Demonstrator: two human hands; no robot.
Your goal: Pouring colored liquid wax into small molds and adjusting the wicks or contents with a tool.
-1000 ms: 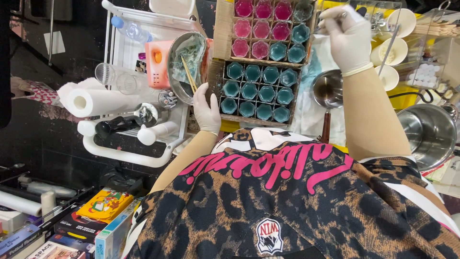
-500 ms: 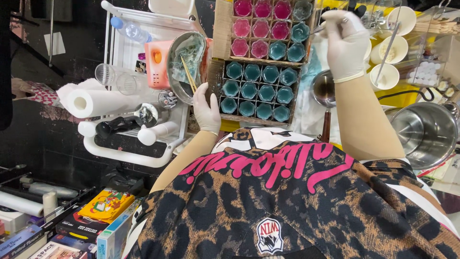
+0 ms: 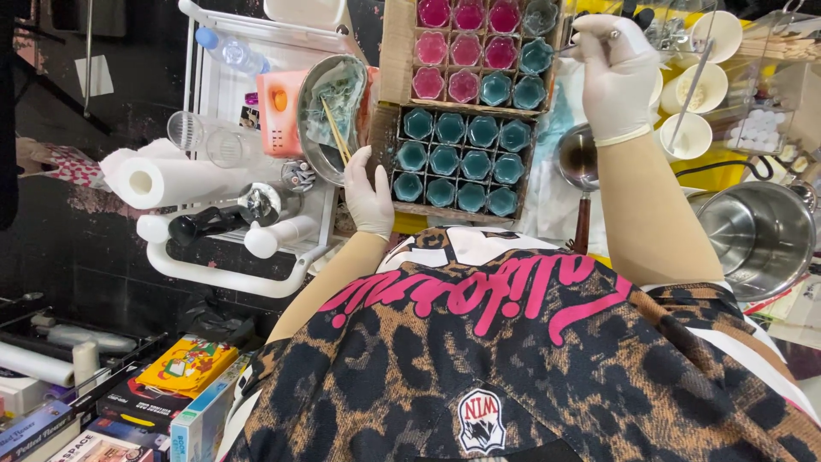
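1. Head view, left hand point(image 3: 369, 192): white-gloved, fingers together and bent, resting on the left edge of the cardboard tray point(image 3: 395, 51). It steadies the tray and grips nothing else.
2. Head view, right hand point(image 3: 616, 77): white-gloved, raised over the tray's upper right corner, fingers pinched shut on a thin metal tool point(image 3: 575, 49). The tool's tip points toward the top row of cups; whether it touches one cannot be told.
3. Head view, cardboard tray: holds rows of small moulded cups. Teal cups point(image 3: 462, 158) fill the near rows and the right end of the far rows; pink cups point(image 3: 466, 43) fill the far left block.
4. Head view, left of the tray: a metal bowl point(image 3: 329, 111) with teal residue and wooden sticks point(image 3: 335, 133) leaning in it, set on a white trolley point(image 3: 224, 278) beside a paper towel roll point(image 3: 171, 180) and a clear plastic bottle point(image 3: 229, 51).
5. Head view, right of the tray: a metal ladle point(image 3: 578, 158), white paper cups point(image 3: 697, 90) with a rod in one, and a large steel pot point(image 3: 757, 235).
6. Head view, lower left: boxed games and books point(image 3: 184, 364) on a low shelf.
7. Handling note, as a judgement: the cups sit close together, so the tool should come down straight over one cup while the left hand keeps the tray from sliding. Small, slow wrist movements would spare the neighbouring cups.
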